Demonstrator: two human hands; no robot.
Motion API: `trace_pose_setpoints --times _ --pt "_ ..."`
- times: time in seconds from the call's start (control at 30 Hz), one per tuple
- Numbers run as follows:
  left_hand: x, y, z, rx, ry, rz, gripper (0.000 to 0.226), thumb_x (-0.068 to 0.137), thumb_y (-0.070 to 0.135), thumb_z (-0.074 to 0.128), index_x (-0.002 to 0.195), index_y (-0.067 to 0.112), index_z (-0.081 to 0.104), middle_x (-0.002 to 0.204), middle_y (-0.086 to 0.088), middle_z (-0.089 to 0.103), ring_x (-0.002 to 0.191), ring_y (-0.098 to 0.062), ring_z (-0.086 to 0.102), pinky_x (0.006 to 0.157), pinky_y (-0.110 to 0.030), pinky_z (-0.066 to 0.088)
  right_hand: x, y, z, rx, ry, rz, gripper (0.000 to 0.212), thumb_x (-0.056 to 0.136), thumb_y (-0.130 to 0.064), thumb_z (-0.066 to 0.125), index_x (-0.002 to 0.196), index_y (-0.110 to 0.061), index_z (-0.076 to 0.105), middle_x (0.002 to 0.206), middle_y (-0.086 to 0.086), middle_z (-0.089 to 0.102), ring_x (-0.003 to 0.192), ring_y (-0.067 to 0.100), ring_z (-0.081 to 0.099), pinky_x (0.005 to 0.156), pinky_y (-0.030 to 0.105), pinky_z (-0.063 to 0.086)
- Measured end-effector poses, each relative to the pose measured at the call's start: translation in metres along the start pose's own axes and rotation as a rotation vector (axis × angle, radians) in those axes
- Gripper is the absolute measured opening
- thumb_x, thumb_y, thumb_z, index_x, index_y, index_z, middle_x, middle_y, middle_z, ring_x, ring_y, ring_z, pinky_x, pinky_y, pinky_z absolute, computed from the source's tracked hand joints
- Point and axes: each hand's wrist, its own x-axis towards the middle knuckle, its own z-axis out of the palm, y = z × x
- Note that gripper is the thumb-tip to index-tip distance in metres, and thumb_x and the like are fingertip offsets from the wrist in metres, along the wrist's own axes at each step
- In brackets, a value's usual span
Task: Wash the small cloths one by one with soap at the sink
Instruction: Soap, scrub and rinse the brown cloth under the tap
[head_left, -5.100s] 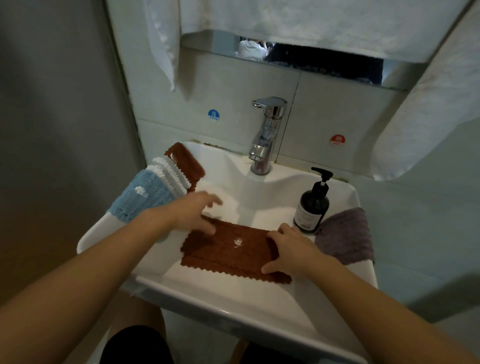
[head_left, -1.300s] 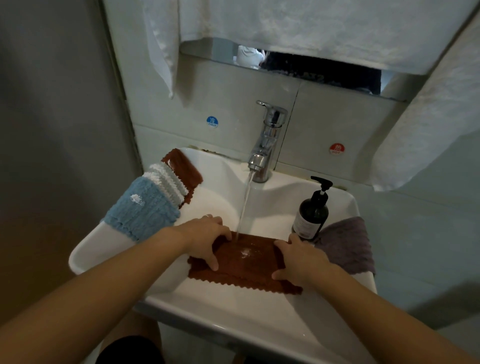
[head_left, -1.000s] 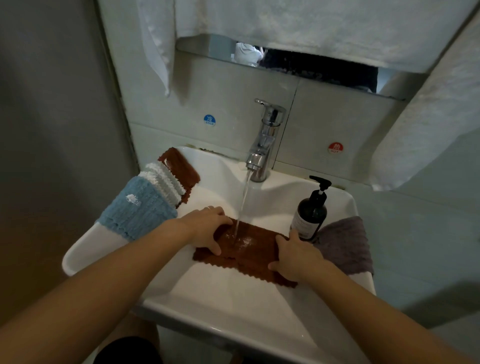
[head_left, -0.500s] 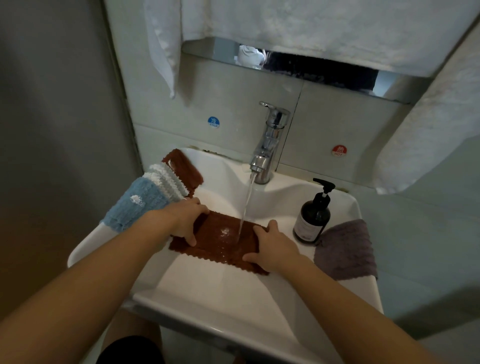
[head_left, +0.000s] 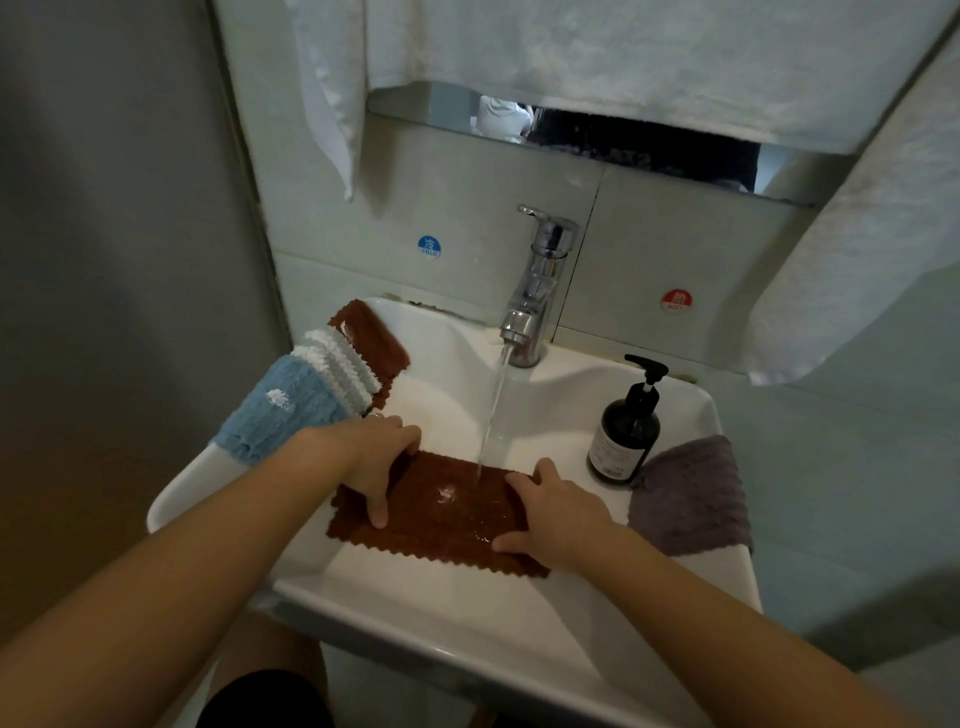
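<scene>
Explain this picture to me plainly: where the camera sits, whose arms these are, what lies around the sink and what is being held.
The camera is worn on a person's head, looking down at their own arms. No machine is involved. The left hand and right hand each grip one end of a brown cloth in the white sink, under water running from the tap. On the left rim lies a stack of cloths: blue nearest, then white, then another brown one. On the right stand a dark soap bottle and a grey cloth. White towels hang above.

Basin front (head_left: 457, 618) free; soap btl (head_left: 626, 431) blocks R, tap (head_left: 540, 291) behind.
</scene>
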Motion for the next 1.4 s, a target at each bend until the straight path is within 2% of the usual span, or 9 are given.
trace_pose_setpoints --times 0.1,0.27,0.47,0.6,0.73,0.9,1.03,1.2,1.4 --pt "0.002 0.012 0.003 -0.032 -0.025 0.031 0.096 0.055 0.042 0.092 0.133 0.028 0.038 0.126 0.003 0.046 0.112 -0.02 0.046 0.088 -0.036 0.044 -0.008 0.01 -0.002 -0.032 -0.037 0.018 0.09 0.079 -0.067 0.064 0.15 -0.028 0.024 0.138 0.007 0.031 0.117 0.031 0.05 0.09 0.044 0.049" --pt "0.007 0.031 0.008 -0.093 0.006 0.117 0.089 0.059 0.042 0.09 0.132 0.028 0.041 0.125 0.004 0.047 0.114 -0.018 0.045 0.089 -0.032 0.042 -0.019 0.028 -0.005 -0.098 -0.095 0.08 0.094 0.079 -0.065 0.065 0.152 -0.027 0.019 0.146 0.007 0.027 0.124 0.033 0.048 0.094 0.047 0.047" --pt "0.014 0.044 0.01 -0.092 0.121 0.185 0.088 0.066 0.052 0.084 0.139 0.031 0.04 0.129 0.005 0.044 0.118 -0.017 0.043 0.099 -0.035 0.042 -0.021 0.04 -0.007 -0.127 -0.123 0.165 0.092 0.084 -0.061 0.063 0.153 -0.021 0.018 0.153 0.012 0.02 0.13 0.036 0.043 0.097 0.048 0.047" --pt "0.019 0.047 0.01 -0.069 0.175 0.195 0.087 0.074 0.052 0.078 0.146 0.028 0.036 0.135 0.002 0.043 0.123 -0.02 0.042 0.103 -0.036 0.041 -0.018 0.044 -0.009 -0.098 -0.109 0.209 0.082 0.087 -0.056 0.062 0.15 -0.017 0.025 0.155 0.015 0.016 0.128 0.038 0.045 0.097 0.047 0.048" --pt "0.024 0.042 0.009 -0.057 0.182 0.167 0.089 0.075 0.051 0.077 0.149 0.027 0.033 0.137 0.001 0.041 0.125 -0.021 0.04 0.103 -0.038 0.04 -0.014 0.039 -0.012 -0.075 -0.081 0.21 0.072 0.087 -0.057 0.062 0.139 -0.014 0.038 0.141 0.014 0.033 0.116 0.034 0.053 0.091 0.043 0.05" --pt "0.022 0.024 0.008 -0.05 0.188 0.073 0.093 0.075 0.048 0.079 0.151 0.025 0.03 0.14 0.002 0.038 0.127 -0.022 0.04 0.106 -0.04 0.039 -0.006 0.026 -0.011 -0.042 0.007 0.159 0.07 0.084 -0.062 0.062 0.13 -0.012 0.046 0.13 0.011 0.039 0.11 0.033 0.056 0.086 0.043 0.051" --pt "0.013 0.005 0.004 -0.054 0.165 -0.002 0.097 0.07 0.041 0.084 0.15 0.025 0.031 0.139 0.003 0.039 0.128 -0.022 0.041 0.107 -0.042 0.04 0.0 0.008 -0.01 -0.017 0.068 0.1 0.071 0.082 -0.066 0.061 0.127 -0.014 0.046 0.121 0.007 0.041 0.102 0.03 0.057 0.078 0.04 0.05" --pt "-0.001 -0.009 -0.003 0.038 0.064 -0.042 0.1 0.061 0.035 0.09 0.143 0.023 0.034 0.131 0.0 0.041 0.12 -0.022 0.045 0.1 -0.039 0.045 0.004 -0.015 -0.004 0.016 0.063 0.041 0.08 0.077 -0.071 0.062 0.132 -0.017 0.043 0.123 0.006 0.041 0.103 0.031 0.058 0.084 0.044 0.052" --pt "-0.008 0.002 -0.001 0.086 -0.029 -0.026 0.1 0.057 0.037 0.092 0.136 0.02 0.034 0.132 -0.003 0.041 0.121 -0.024 0.042 0.099 -0.039 0.043 -0.004 -0.014 -0.001 -0.046 0.017 0.016 0.086 0.074 -0.071 0.066 0.137 -0.019 0.038 0.126 0.006 0.04 0.105 0.029 0.056 0.084 0.042 0.051"
